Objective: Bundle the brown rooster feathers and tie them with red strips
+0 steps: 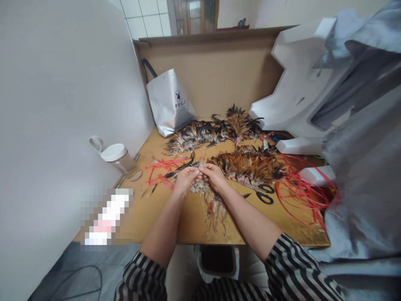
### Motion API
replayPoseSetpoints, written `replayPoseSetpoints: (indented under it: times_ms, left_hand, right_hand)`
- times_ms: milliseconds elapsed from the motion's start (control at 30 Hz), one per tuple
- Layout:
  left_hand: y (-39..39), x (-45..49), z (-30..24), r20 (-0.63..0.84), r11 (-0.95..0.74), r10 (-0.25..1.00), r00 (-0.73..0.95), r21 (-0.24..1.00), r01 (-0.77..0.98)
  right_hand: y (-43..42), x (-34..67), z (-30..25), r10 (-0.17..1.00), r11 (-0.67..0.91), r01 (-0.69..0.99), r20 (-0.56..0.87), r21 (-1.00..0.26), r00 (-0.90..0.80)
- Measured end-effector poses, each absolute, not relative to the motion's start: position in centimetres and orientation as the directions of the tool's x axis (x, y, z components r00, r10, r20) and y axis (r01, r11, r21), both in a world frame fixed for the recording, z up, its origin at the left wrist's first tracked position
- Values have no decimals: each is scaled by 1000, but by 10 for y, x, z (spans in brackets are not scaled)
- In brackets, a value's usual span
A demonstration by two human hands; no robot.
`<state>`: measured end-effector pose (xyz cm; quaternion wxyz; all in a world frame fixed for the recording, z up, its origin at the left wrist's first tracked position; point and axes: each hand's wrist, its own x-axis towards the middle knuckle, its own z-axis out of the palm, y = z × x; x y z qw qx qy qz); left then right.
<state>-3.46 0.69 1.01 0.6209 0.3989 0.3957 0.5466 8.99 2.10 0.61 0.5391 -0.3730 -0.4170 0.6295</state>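
My left hand (186, 180) and my right hand (214, 177) meet fingertip to fingertip above the wooden table. Both are closed in a pinch, with a small pale feather tuft (203, 163) showing between them; its lower part is hidden by the fingers. Under the hands lies a heap of whitish fluff and feather bits (200, 187), with reddish scraps (216, 211) trailing toward the front edge. Just right of my right hand is a row of brown feather bundles (247, 165). Black-handled scissors (265, 194) rest beside it, their blades partly under the feathers.
Darker feather bundles (203, 133) lie farther back, before a silver bag (169, 102). Red plastic strips (156, 169) are at left, and a tangle of red strapping (300, 194) at right. A lidded cup (120, 159) stands left. White foam (291, 79) leans at right.
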Motion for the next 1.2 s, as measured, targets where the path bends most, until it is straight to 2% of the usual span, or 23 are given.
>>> replayPoseSetpoints:
  times_ms: [367, 600, 1000, 1200]
  left_hand:
    - [3, -35, 15, -96, 133, 987, 129, 937, -323]
    - [2, -42, 16, -111, 194, 969, 219, 891, -410]
    - [0, -40, 20, -155, 199, 970, 184, 948, -247]
    - [-1, -41, 21, -185, 236, 960, 208, 939, -252]
  right_hand:
    - [16, 92, 16, 988, 13, -303, 59, -953, -143]
    - [20, 96, 14, 988, -26, -330, 27, -943, -155]
    - [19, 96, 14, 987, 21, -223, 56, -975, -150]
    - [17, 93, 13, 986, -18, -296, 31, -955, -161]
